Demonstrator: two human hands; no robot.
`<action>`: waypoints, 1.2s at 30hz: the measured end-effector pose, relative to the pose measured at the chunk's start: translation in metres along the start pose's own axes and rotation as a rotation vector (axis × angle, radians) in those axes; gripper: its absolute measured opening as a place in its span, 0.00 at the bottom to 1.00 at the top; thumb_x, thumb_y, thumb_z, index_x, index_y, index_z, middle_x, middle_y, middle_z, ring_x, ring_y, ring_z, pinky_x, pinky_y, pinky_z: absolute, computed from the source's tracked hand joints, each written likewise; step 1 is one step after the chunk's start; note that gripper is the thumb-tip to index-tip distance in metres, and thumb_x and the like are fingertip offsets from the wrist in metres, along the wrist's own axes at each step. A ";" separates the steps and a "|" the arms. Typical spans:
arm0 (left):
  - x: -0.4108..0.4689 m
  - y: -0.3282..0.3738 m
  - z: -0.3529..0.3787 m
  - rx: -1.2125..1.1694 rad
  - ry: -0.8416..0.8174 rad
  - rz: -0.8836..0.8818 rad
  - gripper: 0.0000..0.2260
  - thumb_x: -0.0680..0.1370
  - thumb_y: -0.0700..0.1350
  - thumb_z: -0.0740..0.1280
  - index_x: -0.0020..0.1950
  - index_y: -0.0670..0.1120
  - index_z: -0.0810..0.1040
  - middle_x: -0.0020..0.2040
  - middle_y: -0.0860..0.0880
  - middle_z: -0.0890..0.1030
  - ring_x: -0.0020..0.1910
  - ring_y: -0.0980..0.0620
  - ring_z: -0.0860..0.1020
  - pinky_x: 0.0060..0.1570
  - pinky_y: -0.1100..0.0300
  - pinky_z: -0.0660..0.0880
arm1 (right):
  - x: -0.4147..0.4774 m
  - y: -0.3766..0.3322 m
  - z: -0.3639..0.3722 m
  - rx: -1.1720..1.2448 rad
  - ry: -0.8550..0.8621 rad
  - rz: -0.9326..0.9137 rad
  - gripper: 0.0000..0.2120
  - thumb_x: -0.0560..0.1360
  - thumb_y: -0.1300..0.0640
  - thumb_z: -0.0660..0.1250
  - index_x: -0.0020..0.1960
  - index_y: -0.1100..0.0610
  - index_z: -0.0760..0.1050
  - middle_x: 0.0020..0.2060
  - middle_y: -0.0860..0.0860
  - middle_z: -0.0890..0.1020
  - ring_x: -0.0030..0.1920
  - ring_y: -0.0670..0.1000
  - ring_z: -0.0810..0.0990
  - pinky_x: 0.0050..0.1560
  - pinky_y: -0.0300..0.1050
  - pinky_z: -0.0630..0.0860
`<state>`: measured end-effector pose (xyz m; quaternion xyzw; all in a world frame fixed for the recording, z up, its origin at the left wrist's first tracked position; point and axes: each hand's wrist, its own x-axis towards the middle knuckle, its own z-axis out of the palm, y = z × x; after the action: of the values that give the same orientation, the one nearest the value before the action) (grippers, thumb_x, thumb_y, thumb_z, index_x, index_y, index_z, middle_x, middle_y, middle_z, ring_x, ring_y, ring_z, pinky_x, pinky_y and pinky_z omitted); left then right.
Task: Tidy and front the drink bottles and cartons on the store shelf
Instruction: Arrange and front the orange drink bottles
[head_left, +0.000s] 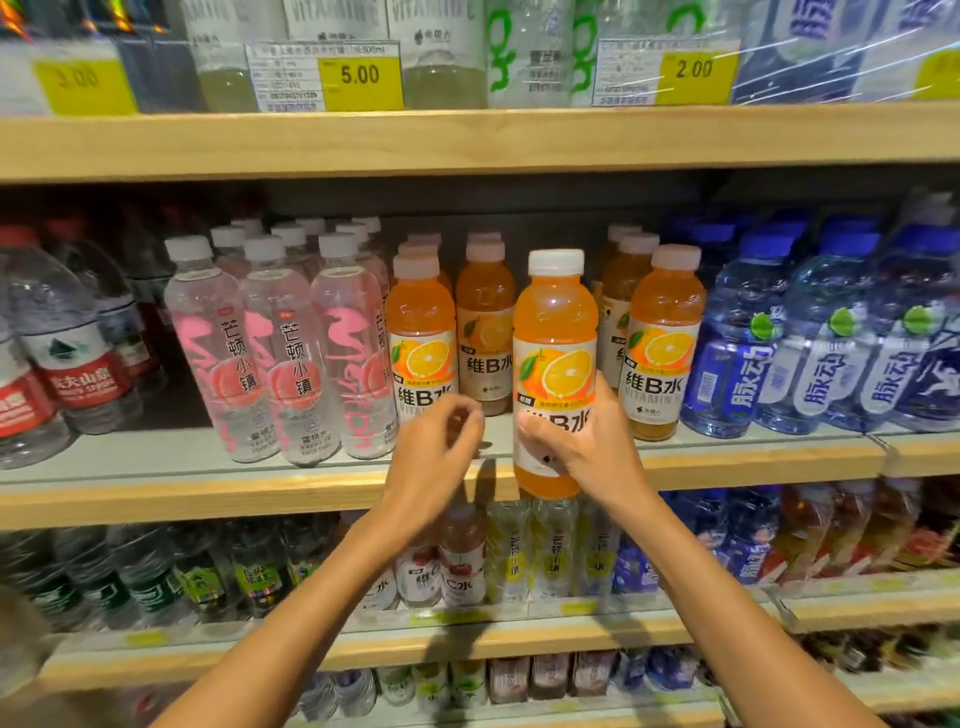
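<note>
Orange plastic vitamin-drink bottle, white cap (555, 332): right hand (589, 447) grip closed round the lower label. Held just off the wooden shelf lip (208, 499), label out, probably to fill the gap behind the grip. Left hand (441, 441) grip empty, fingers loosely curled. Three orange shelf bottles (420, 332) flank the grip; three pink-label clear bottles (280, 338) are further left.

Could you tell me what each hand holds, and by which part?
Right hand grips the orange bottle by its lower label; left hand, blurred, seems to hold nothing.

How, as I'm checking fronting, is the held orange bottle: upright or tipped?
Upright: white-capped orange plastic bottle, cap straight up, gripped by right hand.
</note>
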<state>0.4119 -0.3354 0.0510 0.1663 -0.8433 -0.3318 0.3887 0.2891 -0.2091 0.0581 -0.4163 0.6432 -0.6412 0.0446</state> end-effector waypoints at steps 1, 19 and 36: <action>0.009 0.013 -0.001 -0.202 -0.007 -0.097 0.07 0.81 0.45 0.62 0.53 0.45 0.78 0.44 0.51 0.83 0.41 0.58 0.80 0.42 0.60 0.76 | -0.005 -0.002 0.000 0.029 -0.028 0.009 0.28 0.65 0.53 0.78 0.60 0.57 0.69 0.49 0.49 0.82 0.49 0.43 0.82 0.47 0.38 0.78; 0.041 0.104 -0.002 -1.069 -0.183 -0.478 0.16 0.65 0.44 0.75 0.51 0.43 0.79 0.44 0.45 0.84 0.41 0.48 0.83 0.41 0.54 0.81 | -0.037 -0.012 -0.014 0.679 -0.402 0.346 0.43 0.61 0.33 0.74 0.68 0.56 0.68 0.58 0.57 0.81 0.58 0.57 0.80 0.58 0.53 0.77; 0.050 0.081 0.010 -0.991 -0.413 -0.292 0.26 0.65 0.61 0.75 0.56 0.47 0.80 0.52 0.44 0.83 0.50 0.47 0.82 0.49 0.53 0.79 | -0.037 -0.013 -0.023 0.857 -0.633 0.343 0.35 0.61 0.48 0.79 0.62 0.60 0.72 0.46 0.60 0.80 0.43 0.56 0.82 0.46 0.51 0.79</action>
<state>0.3700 -0.2996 0.1290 0.0100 -0.6132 -0.7650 0.1969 0.3052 -0.1667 0.0554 -0.4225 0.3386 -0.6728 0.5042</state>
